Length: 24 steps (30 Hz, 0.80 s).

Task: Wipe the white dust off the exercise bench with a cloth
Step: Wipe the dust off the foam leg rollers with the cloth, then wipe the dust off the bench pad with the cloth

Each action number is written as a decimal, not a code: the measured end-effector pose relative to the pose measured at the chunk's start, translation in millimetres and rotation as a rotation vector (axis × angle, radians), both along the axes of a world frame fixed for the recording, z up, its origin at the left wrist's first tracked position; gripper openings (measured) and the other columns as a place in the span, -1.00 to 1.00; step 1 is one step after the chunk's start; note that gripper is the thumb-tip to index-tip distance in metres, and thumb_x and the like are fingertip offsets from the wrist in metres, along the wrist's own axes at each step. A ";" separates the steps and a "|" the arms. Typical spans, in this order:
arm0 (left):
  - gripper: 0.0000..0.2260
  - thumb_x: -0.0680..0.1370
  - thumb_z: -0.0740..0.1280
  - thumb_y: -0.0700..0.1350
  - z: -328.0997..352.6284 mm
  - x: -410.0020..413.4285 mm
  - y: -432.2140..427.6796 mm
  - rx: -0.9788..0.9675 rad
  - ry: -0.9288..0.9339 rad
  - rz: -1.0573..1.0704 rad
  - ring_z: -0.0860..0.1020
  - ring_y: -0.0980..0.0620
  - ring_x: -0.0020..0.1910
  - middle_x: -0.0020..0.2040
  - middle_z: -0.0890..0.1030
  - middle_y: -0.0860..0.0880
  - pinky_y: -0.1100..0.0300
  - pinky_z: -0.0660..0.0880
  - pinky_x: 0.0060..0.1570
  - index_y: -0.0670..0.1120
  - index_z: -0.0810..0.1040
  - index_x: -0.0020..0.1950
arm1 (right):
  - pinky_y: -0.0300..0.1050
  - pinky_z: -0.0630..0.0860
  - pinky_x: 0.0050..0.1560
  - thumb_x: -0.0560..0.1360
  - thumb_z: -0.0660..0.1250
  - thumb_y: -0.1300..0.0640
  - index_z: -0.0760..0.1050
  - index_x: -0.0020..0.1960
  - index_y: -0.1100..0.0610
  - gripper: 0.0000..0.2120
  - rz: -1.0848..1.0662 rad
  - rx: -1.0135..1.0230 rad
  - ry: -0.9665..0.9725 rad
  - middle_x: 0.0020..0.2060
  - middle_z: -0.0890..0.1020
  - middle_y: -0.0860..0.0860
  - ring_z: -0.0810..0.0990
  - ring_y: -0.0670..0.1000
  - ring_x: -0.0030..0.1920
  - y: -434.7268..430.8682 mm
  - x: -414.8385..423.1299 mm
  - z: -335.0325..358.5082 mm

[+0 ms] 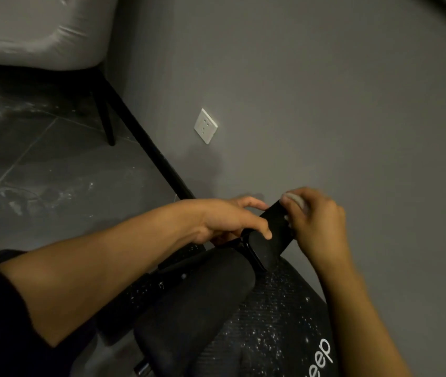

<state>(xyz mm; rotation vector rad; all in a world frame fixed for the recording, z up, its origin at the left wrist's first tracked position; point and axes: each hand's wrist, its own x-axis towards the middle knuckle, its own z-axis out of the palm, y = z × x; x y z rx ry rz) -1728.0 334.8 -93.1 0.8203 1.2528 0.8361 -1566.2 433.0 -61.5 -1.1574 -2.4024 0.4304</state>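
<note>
Exercise bench [270, 322] sits low in front of the person, tight against the grey wall [325, 104], with white dust specks all over its black padding. Right hand [315, 216] is clenched around a pale cloth [294, 200], rubbing the far top end of a small black pad [273, 235] that sticks up at the bench's far end. Left hand [232, 219] grips that pad from its left side to steady it, fingers over the edge.

Best bet imo: keep that brace firm, wipe in one direction down the pad, and refold to a clean face so the dust doesn't just smear. Main padding nearer the camera looks untouched, so plenty left to do.

Room's dim. Dark marbled floor tiles [39, 172], a white wall socket [206, 126], and a grey upholstered chair [39, 31] at the far left.
</note>
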 end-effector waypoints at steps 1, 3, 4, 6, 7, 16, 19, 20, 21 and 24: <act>-0.45 0.53 0.47 -0.09 0.1 1.0 -0.5 0.000 0.004 0.005 0.55 0.00 -0.05 0.23 0.60 -0.12 0.12 0.47 -0.07 0.24 0.39 0.46 | 0.00 0.61 -0.10 0.59 0.37 0.04 0.63 -0.04 0.02 -0.91 -0.023 0.028 -0.009 -0.15 0.66 0.00 0.64 -0.03 -0.16 6.4 -4.2 -3.0; -0.45 0.53 0.47 -0.07 -0.1 1.6 -2.3 0.005 0.015 0.012 0.57 -0.03 0.06 0.23 0.59 -0.11 0.06 0.50 0.08 0.23 0.39 0.46 | -0.04 0.58 -0.05 0.59 0.37 0.05 0.64 0.00 0.05 -0.89 -0.047 0.043 0.018 -0.10 0.66 0.02 0.64 0.02 -0.09 2.8 -6.3 -9.3; -0.46 0.53 0.46 -0.06 0.0 1.9 -3.3 0.011 0.021 0.016 0.57 -0.03 0.09 0.23 0.60 -0.10 0.05 0.50 0.12 0.23 0.39 0.46 | -0.13 0.54 -0.05 0.59 0.37 0.06 0.64 0.00 0.05 -0.90 -0.044 0.041 0.047 -0.09 0.66 0.00 0.63 -0.01 -0.08 -6.8 -3.5 -10.8; -0.47 0.54 0.45 -0.04 -0.4 1.8 -4.4 0.022 0.036 0.016 0.59 -0.03 0.12 0.21 0.61 -0.08 0.05 0.52 0.12 0.23 0.39 0.47 | -0.39 0.44 -0.10 0.59 0.37 0.10 0.62 -0.01 -0.01 -0.94 -0.011 0.000 0.132 -0.11 0.65 -0.08 0.61 -0.14 -0.08 -31.5 8.2 -11.4; -0.47 0.55 0.44 -0.03 -0.7 1.2 -4.7 0.026 0.046 0.014 0.60 -0.04 0.14 0.21 0.62 -0.07 0.05 0.53 0.13 0.23 0.38 0.48 | -0.46 0.42 -0.11 0.59 0.37 0.12 0.62 0.00 -0.04 -0.92 0.015 -0.027 0.172 -0.11 0.65 -0.12 0.61 -0.18 -0.07 -42.4 15.3 -11.0; -0.49 0.60 0.37 0.06 0.5 11.4 -10.0 0.117 0.209 0.014 0.62 -0.02 0.20 0.26 0.62 -0.03 -0.01 0.54 0.29 0.28 0.32 0.52 | -0.32 0.56 -0.08 0.60 0.37 0.04 0.60 0.01 -0.15 -0.92 -0.042 -0.245 0.321 -0.13 0.68 -0.19 0.64 -0.20 -0.07 -69.1 40.1 -13.5; -0.46 0.62 0.35 0.07 6.6 17.6 -17.8 0.170 0.285 -0.014 0.65 0.00 0.14 0.25 0.61 -0.04 0.05 0.59 0.22 0.24 0.24 0.57 | -0.22 0.62 -0.05 0.52 0.42 -0.02 0.53 0.07 -0.21 -0.83 -0.161 -0.419 0.481 -0.04 0.65 -0.19 0.66 -0.18 -0.05 -104.4 65.4 -28.0; -0.46 0.63 0.34 0.07 7.4 18.7 -20.2 0.183 0.314 -0.009 0.66 0.00 0.12 0.24 0.62 -0.04 0.04 0.60 0.20 0.24 0.23 0.57 | -0.15 0.65 -0.05 0.47 0.45 -0.04 0.50 0.06 -0.22 -0.78 -0.204 -0.473 0.539 -0.04 0.66 -0.11 0.69 -0.12 -0.07 -114.9 74.4 -35.8; -0.46 0.63 0.34 0.09 8.9 21.0 -22.8 0.200 0.358 -0.002 0.66 0.01 0.11 0.24 0.62 -0.03 0.02 0.60 0.21 0.24 0.23 0.57 | -0.02 0.68 -0.05 0.42 0.48 -0.06 0.49 0.05 -0.22 -0.75 -0.242 -0.526 0.605 -0.04 0.66 -0.03 0.71 -0.02 -0.10 -125.4 82.8 -42.4; -0.45 0.62 0.34 0.14 16.0 27.7 -34.3 0.293 0.566 -0.016 0.60 0.08 0.20 0.34 0.53 0.08 0.03 0.56 0.27 0.30 0.21 0.57 | 0.25 0.65 -0.03 0.40 0.54 0.04 0.50 -0.01 -0.13 -0.73 -0.297 -0.570 0.710 -0.08 0.65 0.07 0.70 0.19 -0.10 -148.6 103.1 -56.7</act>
